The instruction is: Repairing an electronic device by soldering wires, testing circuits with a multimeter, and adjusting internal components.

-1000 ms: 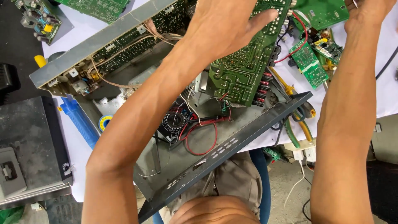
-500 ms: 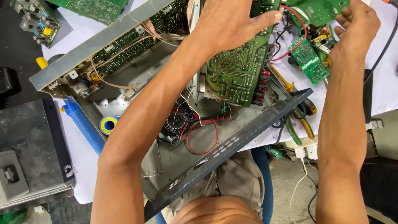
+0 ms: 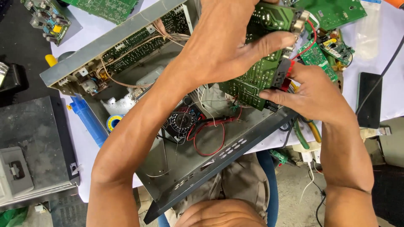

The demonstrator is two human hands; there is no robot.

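While gripped, circuit board [image 3: 261, 75] shows green — solder-dotted.

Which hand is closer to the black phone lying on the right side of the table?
The right hand. It pinches the lower edge of the green circuit board, just left of the phone. The left hand grips the board's top, farther left.

Dark blank phone screen [image 3: 369, 100], flat black rectangle, on white sheet [image 3: 381, 40], right of green circuit board [image 3: 261, 63], no pkgs/labels/signs
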